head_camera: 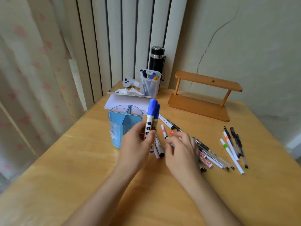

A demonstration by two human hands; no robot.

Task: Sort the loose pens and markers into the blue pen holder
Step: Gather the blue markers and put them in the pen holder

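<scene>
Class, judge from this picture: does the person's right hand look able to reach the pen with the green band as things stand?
Probably yes. The right hand rests on the pile of pens, and the green-banded pen lies loose on the table further to its right, uncovered, with only low-lying pens between them.

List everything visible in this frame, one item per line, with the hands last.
Blue pen holder: one, translucent blue, empty, table left-centre.
Blue-capped markers: two, upright in left grip.
Loose pens and markers: many, mixed colours, scattered on table right.
Clear pen box: one, filled, far edge.
Black flask: one, behind box.
Wooden shelf: one, far right.
Paper pad: white, behind holder.
Left hand: holding markers.
Right hand: over pens.
</scene>
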